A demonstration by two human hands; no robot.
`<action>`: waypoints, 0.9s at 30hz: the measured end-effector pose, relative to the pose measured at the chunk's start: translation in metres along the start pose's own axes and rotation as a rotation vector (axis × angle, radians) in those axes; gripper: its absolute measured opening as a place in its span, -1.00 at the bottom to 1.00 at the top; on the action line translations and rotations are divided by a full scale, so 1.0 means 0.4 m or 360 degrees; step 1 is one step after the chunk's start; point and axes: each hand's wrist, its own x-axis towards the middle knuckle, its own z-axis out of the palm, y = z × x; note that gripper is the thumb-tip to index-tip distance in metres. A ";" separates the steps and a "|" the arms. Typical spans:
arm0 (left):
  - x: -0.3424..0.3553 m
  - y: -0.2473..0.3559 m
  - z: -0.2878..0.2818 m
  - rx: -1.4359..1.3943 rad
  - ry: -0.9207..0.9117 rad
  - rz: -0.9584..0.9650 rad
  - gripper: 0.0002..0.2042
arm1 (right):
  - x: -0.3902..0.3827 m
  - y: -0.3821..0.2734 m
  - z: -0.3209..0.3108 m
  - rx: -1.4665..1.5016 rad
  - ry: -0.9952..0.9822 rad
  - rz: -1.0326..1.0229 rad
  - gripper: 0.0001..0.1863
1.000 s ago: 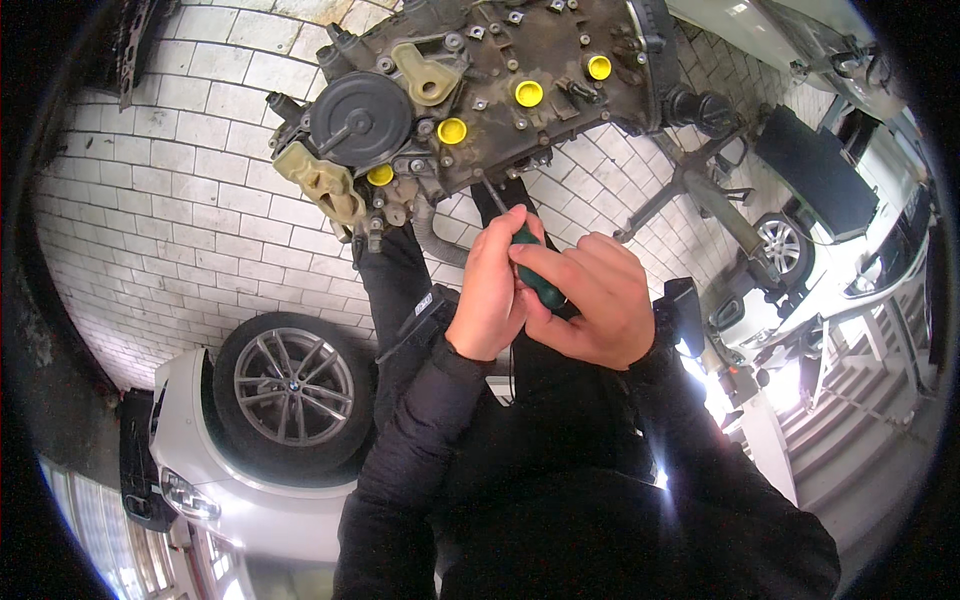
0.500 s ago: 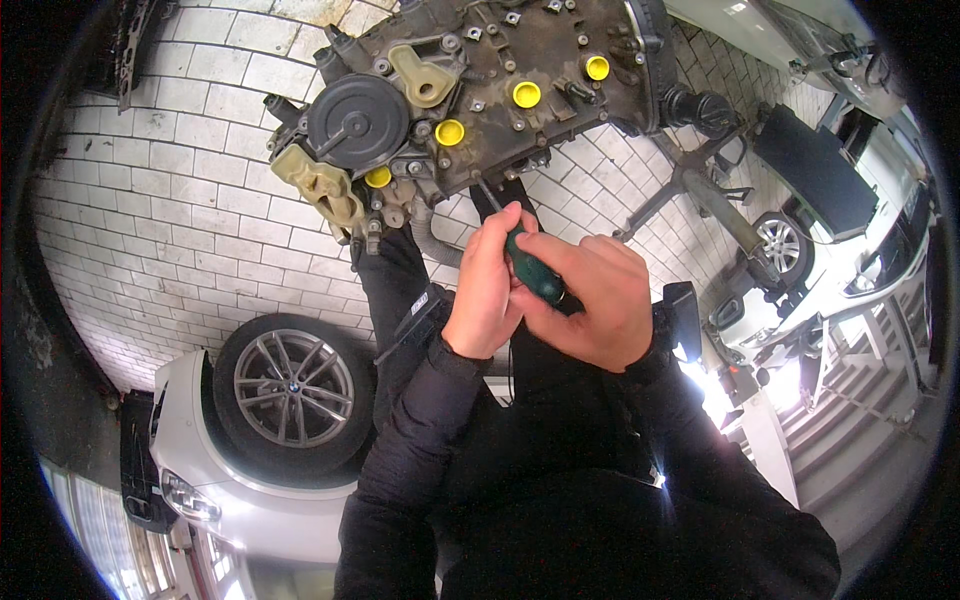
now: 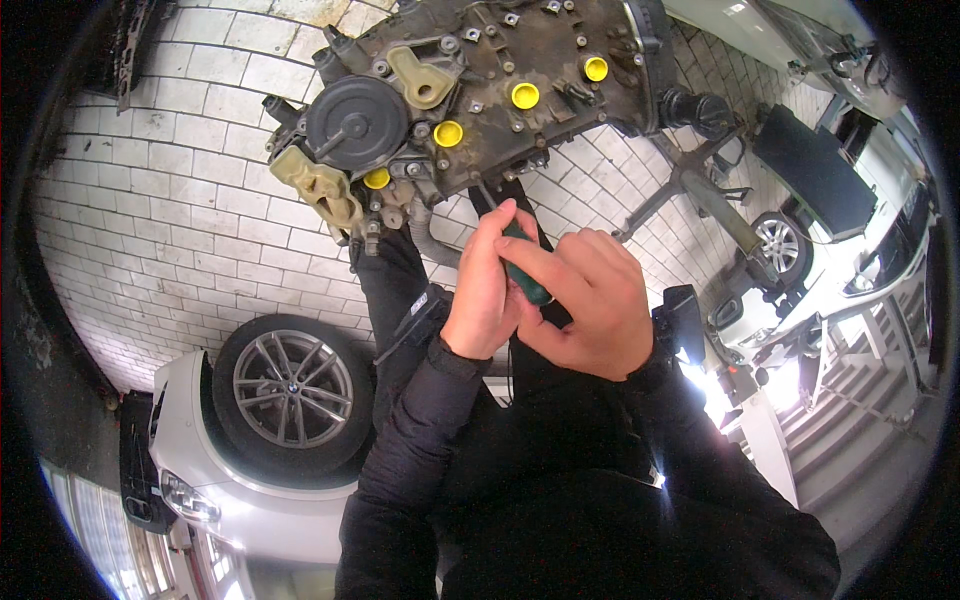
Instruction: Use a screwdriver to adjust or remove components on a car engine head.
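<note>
A screwdriver with a dark green handle point(image 3: 528, 280) points up at the lower edge of a grimy engine top point(image 3: 510, 130); its shaft meets the engine near a small bolt. My left hand point(image 3: 480, 300) wraps round the front of the handle, thumb up along it. My right hand point(image 3: 585, 305) grips the handle from the right, fingers curled over it and partly overlapping the left. The engine carries yellow caps point(image 3: 525, 96), a round black cover point(image 3: 358, 122) and beige plastic pieces point(image 3: 317, 192). A corrugated hose point(image 3: 430, 236) hangs below it.
A metal engine stand point(image 3: 710, 190) is at the right on white floor tiles point(image 3: 190, 200). A white car with a silver-spoked wheel point(image 3: 293, 390) is at lower left. Another white car point(image 3: 860, 270) with a dark panel beside it point(image 3: 812, 175) is at the right.
Both hands have shifted slightly left, and the right hand's fingers have turned a little on the screwdriver handle, its index finger moving across it.
</note>
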 end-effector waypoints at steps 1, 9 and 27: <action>0.000 0.002 0.005 -0.0026 0.0039 0.0000 -0.69 | 0.004 -0.002 -0.003 -0.0023 0.0020 -0.0027 -0.48; -0.004 0.006 0.021 -0.0131 0.0099 -0.0071 -0.70 | -0.012 0.006 -0.004 0.0049 0.0012 0.0010 -0.45; 0.028 -0.023 0.117 0.0293 -0.0194 0.0038 -0.73 | -0.058 0.068 -0.056 -0.0082 0.0219 -0.0060 -0.67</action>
